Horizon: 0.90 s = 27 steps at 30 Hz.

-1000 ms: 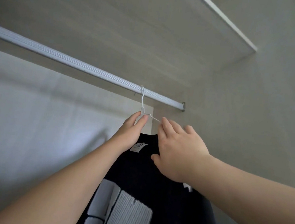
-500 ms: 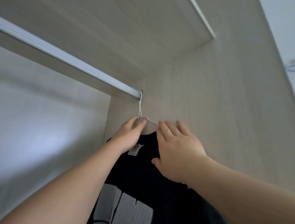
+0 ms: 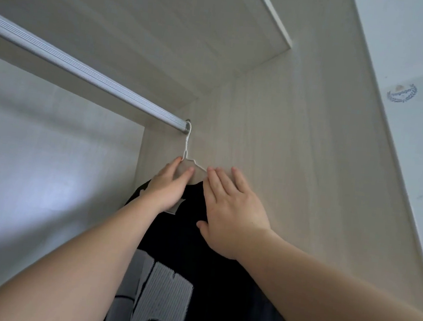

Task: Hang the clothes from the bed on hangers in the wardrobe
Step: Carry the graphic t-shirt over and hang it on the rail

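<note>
Hanger (image 3: 189, 159): white wire, hook over the far right end of the rail (image 3: 83, 73), just beside the wardrobe side panel (image 3: 296, 170). The neck runs near vertical; the one shoulder wire in view slopes down to your right.

Black top (image 3: 190, 239): on the hanger, long axis straight down, white print (image 3: 164, 289) low on the side facing you, neck label (image 3: 176, 207) partly under your left palm.

Left hand (image 3: 169, 187): arm reaching up, fingers nearly straight, tips touching the wire at the base of the neck; no curl round it visible.

Right hand (image 3: 231, 210): arm raised from the lower right, fingers straight and together, lying flat on the top's right shoulder, thumb spread onto the fabric, gripping nothing.
</note>
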{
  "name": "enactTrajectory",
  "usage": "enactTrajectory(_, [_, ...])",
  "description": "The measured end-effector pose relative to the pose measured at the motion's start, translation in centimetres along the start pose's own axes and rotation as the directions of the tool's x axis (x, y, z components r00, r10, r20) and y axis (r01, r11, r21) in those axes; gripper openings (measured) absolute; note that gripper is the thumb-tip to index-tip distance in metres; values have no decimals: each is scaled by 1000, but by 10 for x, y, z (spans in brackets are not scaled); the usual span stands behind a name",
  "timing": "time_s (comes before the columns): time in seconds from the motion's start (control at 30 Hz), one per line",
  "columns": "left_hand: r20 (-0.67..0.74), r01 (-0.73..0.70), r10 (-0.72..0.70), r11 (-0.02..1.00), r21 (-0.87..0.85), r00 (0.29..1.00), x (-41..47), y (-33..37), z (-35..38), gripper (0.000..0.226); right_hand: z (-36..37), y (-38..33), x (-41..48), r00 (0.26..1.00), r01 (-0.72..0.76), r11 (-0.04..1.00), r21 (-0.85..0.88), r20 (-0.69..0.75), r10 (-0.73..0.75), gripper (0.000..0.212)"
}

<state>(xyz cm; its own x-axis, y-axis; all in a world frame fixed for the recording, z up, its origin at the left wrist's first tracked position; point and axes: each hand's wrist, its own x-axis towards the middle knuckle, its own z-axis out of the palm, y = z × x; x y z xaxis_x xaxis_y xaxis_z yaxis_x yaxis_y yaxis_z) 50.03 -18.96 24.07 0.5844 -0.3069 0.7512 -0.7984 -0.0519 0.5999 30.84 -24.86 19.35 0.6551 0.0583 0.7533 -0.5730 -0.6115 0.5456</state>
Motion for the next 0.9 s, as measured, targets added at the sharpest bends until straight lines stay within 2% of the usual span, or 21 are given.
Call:
enactTrajectory(0.1, [-1,30,-30,999,45,1000,-27,5,-5,78,-9,5,-13,1000,10,996,90,23,-13,78])
enactTrajectory(0.17, [-45,-11,18,989,150,999,-54,15,-4,66,-17,11,-29,998,10,987,158,58,-20,76])
enactTrajectory(0.23, [-101,-127,155,963,240,983,-85,30,-4,60,-27,19,-53,997,2,981,192,72,-16,74])
enactTrajectory(0.33, [-125,-307,368,887,345,922,-130,50,-1,57,-43,32,-99,998,-45,980,194,40,38,72])
enactTrajectory(0.47, [-99,-463,543,787,408,834,-198,75,15,63,-64,49,-171,995,-95,983,156,-25,100,70])
enactTrajectory(0.53, [-64,-518,586,757,398,808,-238,87,30,64,-72,61,-217,992,-88,978,188,-75,103,67])
enactTrajectory(0.63, [3,-561,595,757,336,804,-304,106,61,65,-77,83,-298,990,-98,966,240,-72,119,67])
enactTrajectory(0.77, [155,-593,573,787,169,805,-405,137,115,66,-79,115,-428,976,-219,937,272,71,207,68])
enactTrajectory(0.9, [321,-569,544,822,-17,776,-515,161,187,66,-81,137,-575,888,-420,881,218,299,350,68])
